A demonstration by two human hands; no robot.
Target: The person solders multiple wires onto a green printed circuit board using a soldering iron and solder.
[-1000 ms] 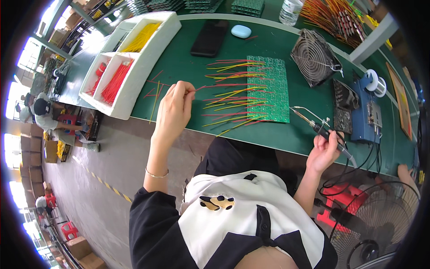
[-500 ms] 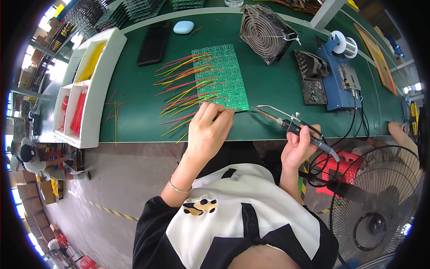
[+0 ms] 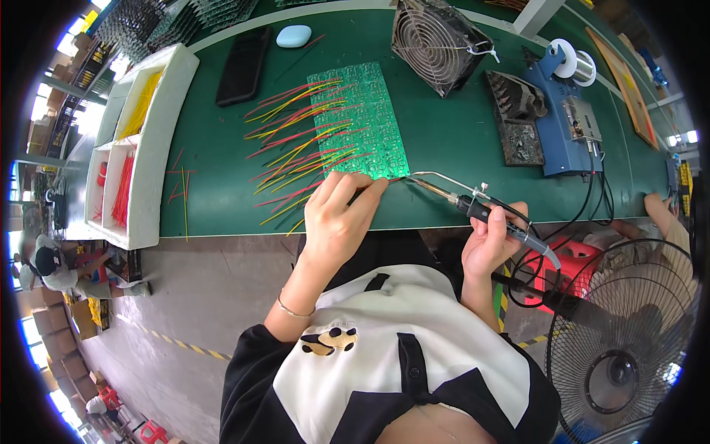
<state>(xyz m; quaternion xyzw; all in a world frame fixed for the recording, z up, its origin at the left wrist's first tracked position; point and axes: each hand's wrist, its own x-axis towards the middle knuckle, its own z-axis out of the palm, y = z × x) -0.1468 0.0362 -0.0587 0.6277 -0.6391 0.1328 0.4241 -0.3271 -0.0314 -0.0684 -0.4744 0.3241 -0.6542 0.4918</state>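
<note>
My right hand [image 3: 494, 240] is closed round the grip of a soldering iron [image 3: 477, 210]. A thin curved metal guide tube [image 3: 444, 178] is clamped along it. The iron's tip meets the near right corner of a green circuit board panel [image 3: 370, 111]. Beside that corner my left hand [image 3: 339, 214] pinches a red wire [image 3: 394, 180], its end poking out from the fingertips toward the tip; the rest of that wire is hidden by the hand. Rows of red, yellow and black wires [image 3: 296, 159] stick out from the panel's left side.
At left stands a white foam box [image 3: 168, 111] with yellow and red wires. A black phone [image 3: 242, 66] and pale blue case [image 3: 293, 36] lie behind. Beyond the panel sit a square fan [image 3: 436, 46], a blue soldering station [image 3: 555, 118] and a solder spool [image 3: 575, 63]. A floor fan [image 3: 614, 370] stands lower right.
The iron's tip has moved slightly left, from just off the panel's corner onto it. My left hand keeps its pinch at the near edge. The whole view has shifted a little.
</note>
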